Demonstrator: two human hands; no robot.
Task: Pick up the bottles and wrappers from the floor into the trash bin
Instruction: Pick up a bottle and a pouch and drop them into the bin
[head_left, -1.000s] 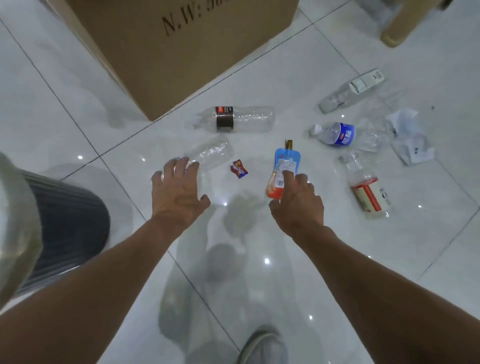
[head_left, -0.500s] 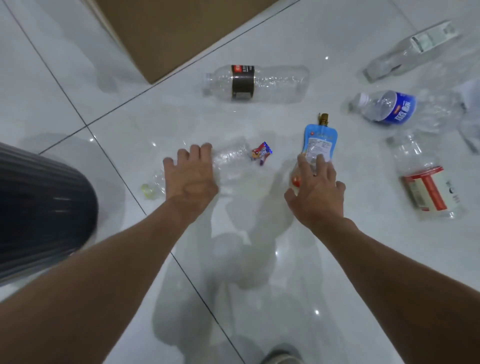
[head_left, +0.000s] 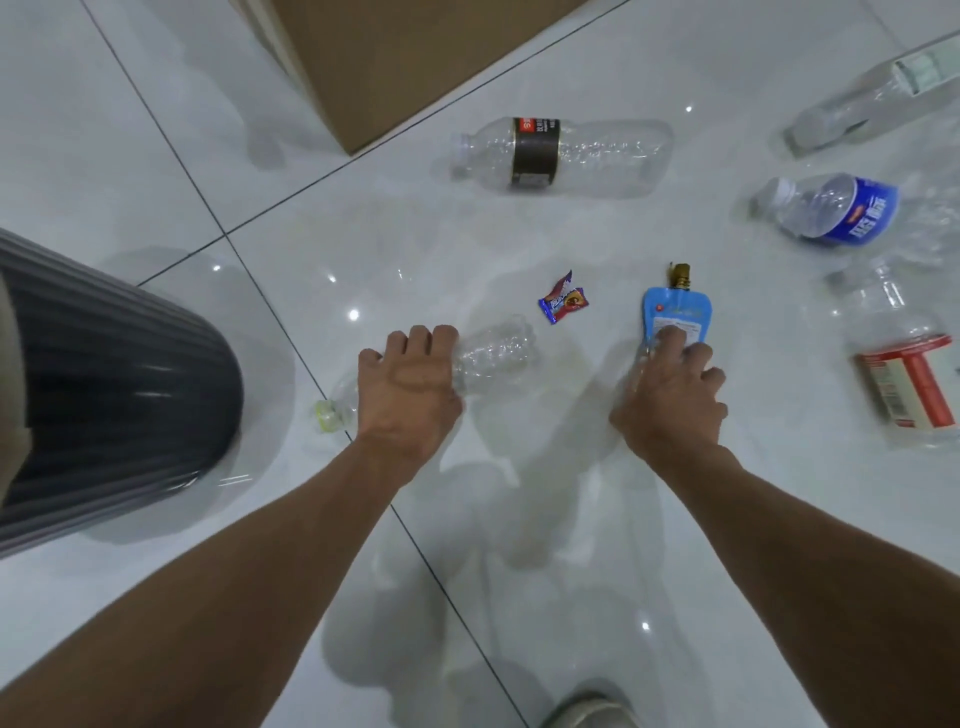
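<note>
Looks barely started: your L hand (head_left: 410, 384) grips clear bottle (head_left: 493, 353) by the bin (head_left: 130, 389), R hand (head_left: 670, 395) clamps blue pouch (head_left: 675, 312); other bottles (head_left: 561, 156) + candy wrapper (head_left: 563, 304) left, farther from the bin.

Our left hand (head_left: 410, 384) covers the middle of the crushed clear bottle (head_left: 493, 353), and our right hand (head_left: 670, 400) hides the near half of the blue pouch (head_left: 675, 312). The trash bin (head_left: 119, 395) runs off the left edge and the cardboard box (head_left: 405, 57) off the far edge. The candy wrapper (head_left: 563, 301) has print too blurred to read.
</note>
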